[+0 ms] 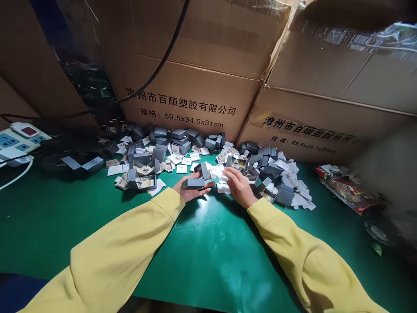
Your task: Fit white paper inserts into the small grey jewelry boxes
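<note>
An opened dark grey small box (pixel 193 184) rests in my left hand (pixel 190 190), its two halves tilted apart and the fingers under and around it. Just to the right, my right hand (pixel 237 184) has its fingertips on white pieces (pixel 223 187) at the near edge of a pile; whether it grips one is too small to make out. Behind and left of my hands lie many grey boxes (pixel 159 152) mixed with white cards (pixel 181 168). Another heap of grey boxes (pixel 272 169) and white cards (pixel 298 191) spreads to the right of my right hand.
Large cardboard boxes (pixel 202 91) stand along the back of the green table (pixel 195 252). A power strip (pixel 19 141) with cables is at the far left. At the right lie a red plastic packet (pixel 345 191) and a round clear object (pixel 376 232). A black cable hangs at upper left.
</note>
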Demonstrator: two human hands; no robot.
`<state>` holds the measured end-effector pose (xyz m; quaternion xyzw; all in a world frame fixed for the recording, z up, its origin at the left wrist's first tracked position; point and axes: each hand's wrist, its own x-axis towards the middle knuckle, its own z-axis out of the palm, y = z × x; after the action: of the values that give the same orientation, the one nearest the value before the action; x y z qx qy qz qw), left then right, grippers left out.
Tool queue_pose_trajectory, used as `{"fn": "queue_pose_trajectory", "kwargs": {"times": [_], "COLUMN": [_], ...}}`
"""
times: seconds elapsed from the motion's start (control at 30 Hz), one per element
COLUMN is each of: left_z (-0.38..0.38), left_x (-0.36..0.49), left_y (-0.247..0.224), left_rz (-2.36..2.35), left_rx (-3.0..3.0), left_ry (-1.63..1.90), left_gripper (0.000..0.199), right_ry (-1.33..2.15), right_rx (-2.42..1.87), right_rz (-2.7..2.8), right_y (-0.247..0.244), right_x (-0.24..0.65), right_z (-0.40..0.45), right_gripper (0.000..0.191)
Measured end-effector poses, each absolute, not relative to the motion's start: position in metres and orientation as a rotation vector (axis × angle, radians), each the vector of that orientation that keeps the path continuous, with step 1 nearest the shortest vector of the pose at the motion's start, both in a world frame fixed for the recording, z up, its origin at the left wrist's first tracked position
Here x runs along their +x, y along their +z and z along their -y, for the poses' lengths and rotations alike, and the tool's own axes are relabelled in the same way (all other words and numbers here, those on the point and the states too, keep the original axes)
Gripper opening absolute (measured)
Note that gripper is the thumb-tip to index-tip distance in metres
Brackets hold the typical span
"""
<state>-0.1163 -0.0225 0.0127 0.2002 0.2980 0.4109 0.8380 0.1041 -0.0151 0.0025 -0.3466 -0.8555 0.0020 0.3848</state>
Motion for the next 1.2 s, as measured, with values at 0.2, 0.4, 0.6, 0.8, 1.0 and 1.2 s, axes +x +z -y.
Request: {"fn": "queue_pose_trajectory", "kwargs": {"times": [0.2,0.4,0.6,0.8,1.0,1.2], "left_z": [0.023,0.024,0.021,0.021,0.021,0.022], "left_x": [-0.114,-0.111,-0.108,-0.110,-0.111,-0.111], "left_y": [0.009,0.008,0.002,-0.002,-0.004,-0.005], "left_rz": [-0.670,-0.692,-0.751,-0.722,-0.778,-0.802], "left_rx": [0.442,0.526,0.603,0.671,0.714,0.767], "left_ry": [0.848,0.882,0.922,0.915,0.872,0.802], "left_gripper": [0.024,0.025,0.025,0.024,0.031,0.041], "right_ry": [0.024,0.093,0.193,0.237,0.510,0.624], "right_rx": [-0.797,-0.799,-0.869,-0.933,-0.952,-0.918], "right_rz": [2.270,2.288,2.214,2.105,1.945,1.871], "right_y": [-0.011,-0.007,-0.006,-0.008,-0.006,-0.003], "right_x": [0.112,0.107,0.106,0.102,0.096,0.089], "right_z": [0.022,0.025,0.025,0.026,0.032,0.038], "right_gripper": [0.036,0.039,0.050,0.036,0.037,0.038]}}
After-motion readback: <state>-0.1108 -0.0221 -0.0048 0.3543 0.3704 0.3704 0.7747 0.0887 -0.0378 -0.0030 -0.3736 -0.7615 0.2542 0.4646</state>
